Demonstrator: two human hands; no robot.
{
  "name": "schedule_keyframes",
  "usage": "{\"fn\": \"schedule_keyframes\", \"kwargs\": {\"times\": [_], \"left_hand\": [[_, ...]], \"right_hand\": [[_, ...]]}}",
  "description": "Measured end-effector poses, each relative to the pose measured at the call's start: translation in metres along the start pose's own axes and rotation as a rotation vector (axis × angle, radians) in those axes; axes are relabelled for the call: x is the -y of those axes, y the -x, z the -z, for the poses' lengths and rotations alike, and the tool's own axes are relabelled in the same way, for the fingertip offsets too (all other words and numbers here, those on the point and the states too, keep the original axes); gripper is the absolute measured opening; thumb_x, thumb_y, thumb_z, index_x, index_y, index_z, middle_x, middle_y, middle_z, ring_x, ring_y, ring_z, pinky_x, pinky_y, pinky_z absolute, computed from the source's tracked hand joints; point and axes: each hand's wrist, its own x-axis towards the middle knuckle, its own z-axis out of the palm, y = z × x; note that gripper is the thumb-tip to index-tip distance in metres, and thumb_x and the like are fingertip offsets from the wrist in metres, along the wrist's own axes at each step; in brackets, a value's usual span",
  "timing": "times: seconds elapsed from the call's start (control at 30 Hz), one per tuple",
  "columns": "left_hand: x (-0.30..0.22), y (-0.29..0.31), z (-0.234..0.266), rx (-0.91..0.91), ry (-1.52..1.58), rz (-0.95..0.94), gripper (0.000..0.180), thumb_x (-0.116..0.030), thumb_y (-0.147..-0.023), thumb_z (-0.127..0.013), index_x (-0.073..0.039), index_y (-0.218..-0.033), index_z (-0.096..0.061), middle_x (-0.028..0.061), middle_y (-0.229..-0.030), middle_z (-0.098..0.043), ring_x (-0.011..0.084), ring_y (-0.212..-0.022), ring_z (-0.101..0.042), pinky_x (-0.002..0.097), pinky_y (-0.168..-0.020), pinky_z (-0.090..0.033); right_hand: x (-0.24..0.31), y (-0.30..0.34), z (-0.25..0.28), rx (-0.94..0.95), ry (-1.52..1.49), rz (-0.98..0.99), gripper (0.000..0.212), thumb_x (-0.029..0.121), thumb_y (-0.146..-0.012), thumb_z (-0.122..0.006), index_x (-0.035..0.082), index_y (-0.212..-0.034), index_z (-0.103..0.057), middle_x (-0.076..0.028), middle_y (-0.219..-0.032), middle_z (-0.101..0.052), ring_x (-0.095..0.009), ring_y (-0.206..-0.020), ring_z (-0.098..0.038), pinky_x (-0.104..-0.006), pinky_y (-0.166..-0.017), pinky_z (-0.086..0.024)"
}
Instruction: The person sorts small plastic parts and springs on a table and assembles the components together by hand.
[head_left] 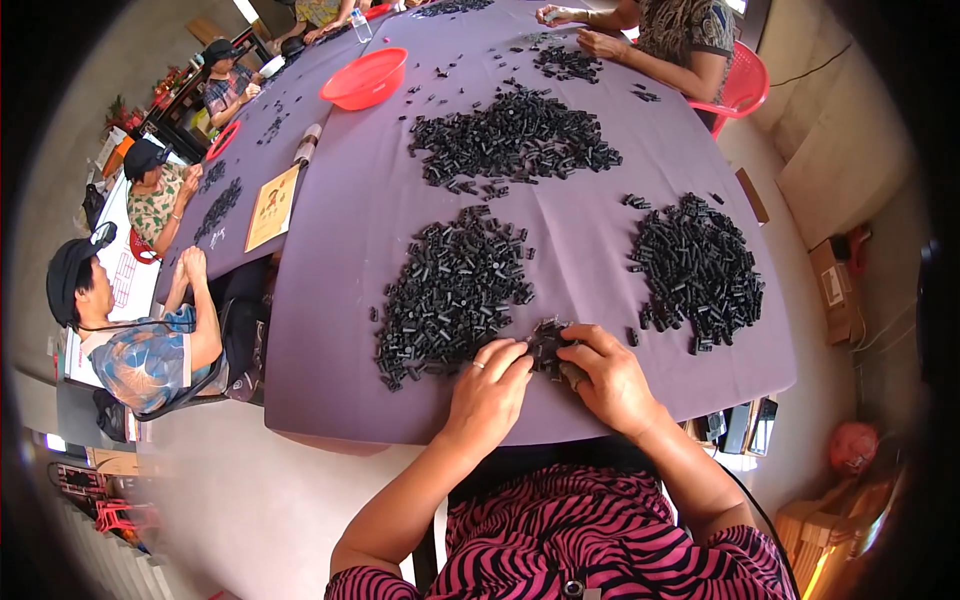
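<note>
Purple-covered table is stretching out ahead of you, loads of little black parts sitting on it.

You're bending both hands around a small clump of black parts, which is sitting just off the near right corner of the left pile. Your left hand is touching one side, fingers bent and close together, and your right hand is curling its fingers over the other; can't tell if either's actually pinching a piece. Going by that left pile, a bigger pile is spreading just beyond, the right pile is sitting well to its right, and a red basin is resting way past it.
</note>
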Motion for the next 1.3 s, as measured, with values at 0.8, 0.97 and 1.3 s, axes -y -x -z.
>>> {"fn": "schedule_keyframes", "kwargs": {"times": [0.8,0.97,1.3], "left_hand": [[0.001,0.022,0.011,0.003,-0.083,0.039,0.034,-0.015,-0.09,-0.071,-0.002,-0.12,-0.066,0.0143,-0.132,-0.06,0.0322,-0.123,-0.057,0.0417,-0.101,-0.051],[-0.012,0.009,0.008,-0.009,-0.049,-0.026,0.04,-0.012,-0.088,-0.073,-0.003,-0.127,-0.064,0.0148,-0.14,-0.056,0.0349,-0.123,-0.057,0.0444,-0.102,-0.05],[-0.005,0.007,-0.01,0.033,-0.163,-0.018,0.031,-0.013,-0.092,-0.066,0.001,-0.119,-0.067,0.0142,-0.131,-0.064,0.0326,-0.124,-0.057,0.0436,-0.107,-0.046]], "right_hand": [[-0.012,0.016,0.017,-0.092,-0.187,-0.194,0.04,-0.01,-0.071,-0.067,0.002,-0.109,-0.07,-0.015,-0.118,-0.065,-0.036,-0.11,-0.063,-0.0411,-0.095,-0.053],[-0.01,0.01,0.008,-0.098,-0.077,-0.12,0.04,-0.007,-0.07,-0.066,0.002,-0.109,-0.07,-0.015,-0.117,-0.065,-0.037,-0.108,-0.062,-0.0426,-0.094,-0.052],[-0.013,0.015,0.006,-0.104,-0.061,-0.123,0.04,-0.007,-0.067,-0.064,0.002,-0.105,-0.071,-0.014,-0.116,-0.065,-0.036,-0.108,-0.062,-0.0425,-0.094,-0.053]]}}
